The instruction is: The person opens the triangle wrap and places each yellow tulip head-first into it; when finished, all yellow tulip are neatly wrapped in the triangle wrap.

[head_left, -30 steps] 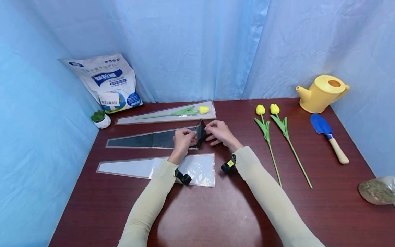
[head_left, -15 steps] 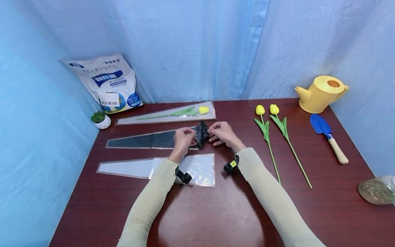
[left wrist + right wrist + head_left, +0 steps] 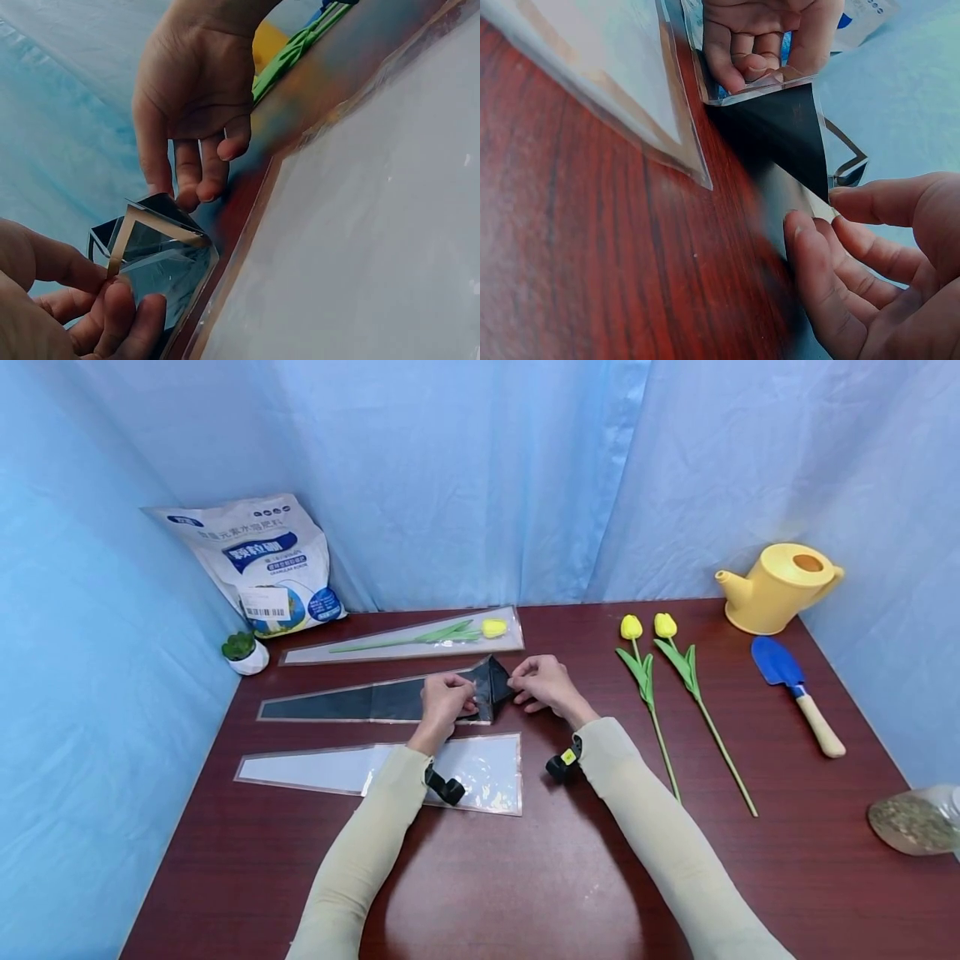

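A long tapered black flower sleeve (image 3: 397,698) with a clear front lies in the middle of the table's left half, its wide mouth spread apart. My left hand (image 3: 446,700) pinches the clear front layer by its mouth; the thumb and index finger (image 3: 75,268) meet at its pale border. On the other side of the mouth, my right hand (image 3: 546,683) pinches the corner of the black back layer (image 3: 784,124). A white sleeve (image 3: 450,772) lies nearer me. Farther back, another sleeve (image 3: 315,652) contains a yellow tulip (image 3: 492,628).
Two yellow tulips, one left (image 3: 650,710) and one right (image 3: 701,697), lie right of the hands. Beyond them are a blue trowel (image 3: 797,693), a yellow watering can (image 3: 780,589) and a clear container (image 3: 911,822). A fertilizer bag (image 3: 262,568) and potted succulent (image 3: 246,653) stand back left.
My right hand has shifted slightly right, drawing the black layer's corner outward, so the raised mouth now leans to the right and lies lower. The left hand has stayed nearly in place.
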{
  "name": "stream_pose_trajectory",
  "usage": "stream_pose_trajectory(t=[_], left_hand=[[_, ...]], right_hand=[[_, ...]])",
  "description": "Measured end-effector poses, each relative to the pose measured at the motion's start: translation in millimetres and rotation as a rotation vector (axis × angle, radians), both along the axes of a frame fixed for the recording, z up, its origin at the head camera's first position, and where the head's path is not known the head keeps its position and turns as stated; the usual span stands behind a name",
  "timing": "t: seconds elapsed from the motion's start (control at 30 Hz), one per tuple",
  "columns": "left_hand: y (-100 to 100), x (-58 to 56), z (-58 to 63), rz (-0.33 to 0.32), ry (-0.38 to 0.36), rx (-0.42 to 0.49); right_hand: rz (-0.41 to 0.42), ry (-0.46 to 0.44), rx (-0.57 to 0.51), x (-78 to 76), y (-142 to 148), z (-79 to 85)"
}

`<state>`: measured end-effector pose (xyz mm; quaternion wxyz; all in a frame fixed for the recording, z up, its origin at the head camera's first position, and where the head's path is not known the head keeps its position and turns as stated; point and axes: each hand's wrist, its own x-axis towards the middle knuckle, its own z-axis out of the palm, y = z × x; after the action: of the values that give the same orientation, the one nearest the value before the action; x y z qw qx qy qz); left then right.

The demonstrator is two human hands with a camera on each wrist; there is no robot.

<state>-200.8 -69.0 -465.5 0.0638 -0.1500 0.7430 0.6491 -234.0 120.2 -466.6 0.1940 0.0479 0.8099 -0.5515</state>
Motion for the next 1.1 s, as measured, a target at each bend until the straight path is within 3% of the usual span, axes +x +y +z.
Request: stream_pose_trajectory(t=[0.3,0.6,1.1], left_hand=[[1.4,-0.7,-2.1,0.005,0.016,-0.024],[2.0,0.3,-3.4,0.019,0.021,-0.014],[2.1,0.8,-4.2,0.012,0.021,-0.024]], right_hand=[[0.030,0.016,0.001,1.4,-1.9,4.9],[0.061,0.039,-0.016,7.1,6.9,21.1],[0.005,0.183,0.013,32.4,77.4,51.0]])
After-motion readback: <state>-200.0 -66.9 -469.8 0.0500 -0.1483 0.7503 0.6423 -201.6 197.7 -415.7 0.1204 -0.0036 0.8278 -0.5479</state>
